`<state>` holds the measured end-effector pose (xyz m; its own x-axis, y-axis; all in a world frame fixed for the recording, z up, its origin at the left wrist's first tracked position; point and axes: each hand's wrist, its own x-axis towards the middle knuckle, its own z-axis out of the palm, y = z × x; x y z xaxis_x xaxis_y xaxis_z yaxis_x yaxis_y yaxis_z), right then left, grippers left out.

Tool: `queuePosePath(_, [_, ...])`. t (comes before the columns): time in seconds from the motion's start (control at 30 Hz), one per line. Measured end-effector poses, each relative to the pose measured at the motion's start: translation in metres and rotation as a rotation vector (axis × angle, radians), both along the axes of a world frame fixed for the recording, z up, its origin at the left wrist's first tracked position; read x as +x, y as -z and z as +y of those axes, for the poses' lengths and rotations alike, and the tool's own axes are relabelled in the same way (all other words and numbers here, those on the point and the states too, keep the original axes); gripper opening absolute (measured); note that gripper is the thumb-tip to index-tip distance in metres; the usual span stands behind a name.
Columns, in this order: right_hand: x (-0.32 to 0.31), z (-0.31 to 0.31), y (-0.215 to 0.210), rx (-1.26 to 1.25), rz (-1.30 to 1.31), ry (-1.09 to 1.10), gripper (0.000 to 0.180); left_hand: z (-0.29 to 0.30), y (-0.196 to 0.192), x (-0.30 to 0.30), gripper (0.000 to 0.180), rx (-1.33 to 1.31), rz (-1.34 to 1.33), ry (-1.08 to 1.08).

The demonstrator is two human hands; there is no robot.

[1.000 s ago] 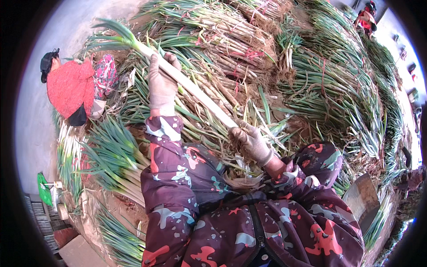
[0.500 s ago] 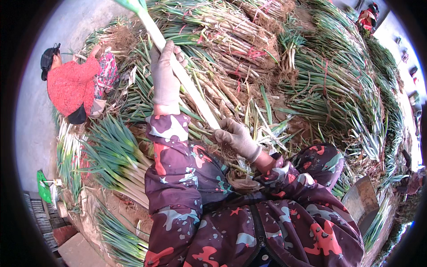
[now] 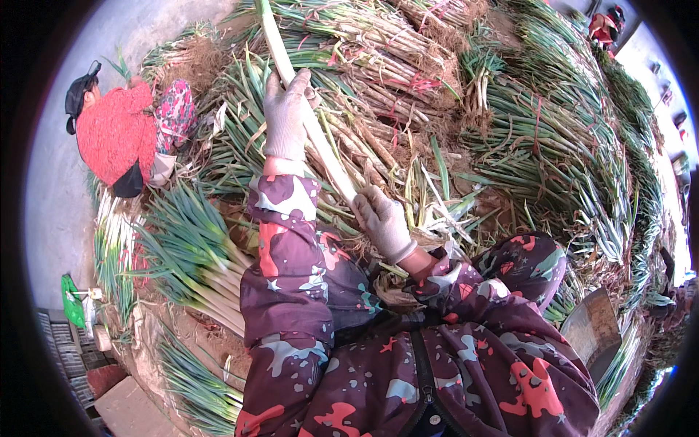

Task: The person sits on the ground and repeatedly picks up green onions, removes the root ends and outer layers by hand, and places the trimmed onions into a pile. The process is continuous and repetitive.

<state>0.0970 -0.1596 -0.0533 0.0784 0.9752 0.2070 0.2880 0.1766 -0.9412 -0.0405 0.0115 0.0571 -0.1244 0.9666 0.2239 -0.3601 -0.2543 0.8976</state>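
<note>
A long green onion (image 3: 325, 151) with a thick white stalk slants across in front of me, its green top running out of view at the upper edge. My left hand (image 3: 286, 109), in a pale work glove, is closed round the upper part of the stalk. Down at the root end, my gloved right hand (image 3: 382, 222) grips the stalk with bent fingers. Loose dry leaves (image 3: 429, 211) lie just beyond the right hand. To the left of my left sleeve rests a pile of cleaned green onions (image 3: 207, 266) with white stalks.
Tied bundles of untrimmed green onions (image 3: 393, 65) cover the ground ahead, and more (image 3: 539, 138) are heaped at the right. A person in a red top (image 3: 116, 135) sits at the left. A metal sheet (image 3: 593, 331) stands at the lower right. A green bag (image 3: 73, 300) lies far left.
Both hands still hold the green onion. My left hand has shifted slightly right and the stalk stands a little steeper. The person in red has raised a green onion.
</note>
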Motion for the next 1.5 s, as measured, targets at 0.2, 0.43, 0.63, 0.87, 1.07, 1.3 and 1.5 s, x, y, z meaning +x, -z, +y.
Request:
queuePosePath(0.2, [-0.003,0.005,0.002,0.238,-0.174,0.009,0.013,-0.001,0.002,-0.002,0.014,-0.080,0.009,-0.051])
queuePosePath(0.43, [0.006,-0.004,0.011,-0.278,0.516,-0.243,0.025,0.005,0.004,-0.018,0.012,-0.045,-0.373,0.207])
queuePosePath(0.63, [0.032,-0.022,-0.027,-0.767,1.063,-0.252,0.030,0.017,0.015,-0.041,0.029,0.101,-0.779,0.597])
queuePosePath(0.87, [0.047,-0.023,-0.028,-0.515,0.448,-0.502,0.029,0.013,0.019,-0.033,0.026,-0.125,-0.459,0.157])
queuePosePath(1.07, [0.031,-0.035,-0.025,-0.317,0.167,-0.425,0.022,0.028,0.052,-0.042,0.017,-0.267,-0.288,0.036])
queuePosePath(1.3, [0.034,-0.035,-0.015,-0.376,0.236,-0.374,0.021,0.021,0.033,-0.024,0.015,-0.193,-0.341,0.141])
queuePosePath(1.5, [0.048,-0.034,-0.021,-0.367,0.513,-0.741,0.034,0.023,0.026,-0.029,0.014,-0.120,-0.719,0.600])
